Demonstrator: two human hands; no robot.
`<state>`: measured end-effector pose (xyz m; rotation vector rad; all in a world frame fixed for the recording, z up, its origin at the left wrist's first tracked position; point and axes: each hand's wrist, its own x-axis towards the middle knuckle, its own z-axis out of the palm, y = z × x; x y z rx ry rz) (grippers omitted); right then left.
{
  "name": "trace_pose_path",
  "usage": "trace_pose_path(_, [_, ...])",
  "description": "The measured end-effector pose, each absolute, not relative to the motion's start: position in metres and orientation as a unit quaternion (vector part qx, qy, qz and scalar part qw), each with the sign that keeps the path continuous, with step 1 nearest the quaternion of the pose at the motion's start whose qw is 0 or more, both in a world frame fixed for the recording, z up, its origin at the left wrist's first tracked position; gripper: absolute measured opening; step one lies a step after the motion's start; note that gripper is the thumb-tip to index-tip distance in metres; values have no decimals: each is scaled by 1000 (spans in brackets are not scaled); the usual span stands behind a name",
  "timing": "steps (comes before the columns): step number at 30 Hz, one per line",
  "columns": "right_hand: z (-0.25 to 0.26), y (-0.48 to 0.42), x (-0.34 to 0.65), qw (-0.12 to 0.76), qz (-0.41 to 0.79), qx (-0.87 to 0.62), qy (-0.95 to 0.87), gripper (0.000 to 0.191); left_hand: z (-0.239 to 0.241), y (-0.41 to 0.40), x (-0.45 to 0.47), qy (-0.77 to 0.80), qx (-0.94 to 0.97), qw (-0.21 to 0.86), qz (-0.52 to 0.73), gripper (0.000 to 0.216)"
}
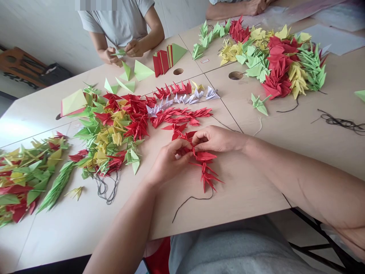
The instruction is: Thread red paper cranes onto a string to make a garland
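Both hands meet at a string of red paper cranes (205,156) near the front of the table. My left hand (173,158) pinches the strand from the left, thumb and forefinger together. From the right, my right hand (212,139) has its fingertips closed on the same strand, close to the left fingertips. The exact spot they grip is partly hidden by the fingers. Lower red cranes (209,177) hang toward me on the tabletop, and a dark thread (189,198) trails from their end. More red cranes (178,130) show just beyond my fingers.
Piles of green, yellow and red cranes (114,129) lie to the left, with another pile (279,64) at the far right. White cranes (188,99) lie beyond my hands. A person (122,30) across the table holds green paper. Dark thread (342,121) lies coiled at right.
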<state>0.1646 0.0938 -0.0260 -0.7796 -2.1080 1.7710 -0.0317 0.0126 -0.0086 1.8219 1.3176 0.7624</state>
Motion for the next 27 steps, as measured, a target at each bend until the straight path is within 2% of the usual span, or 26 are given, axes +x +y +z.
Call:
trace_pose_path(18, [-23,93,164,140,599,-273,-740,14,-15,15,-34,509,663,432,337,8])
trace_pose_path(27, [-18,93,165,142,580,-291,-748,18,-22,17,-40,503,635,468,354,10])
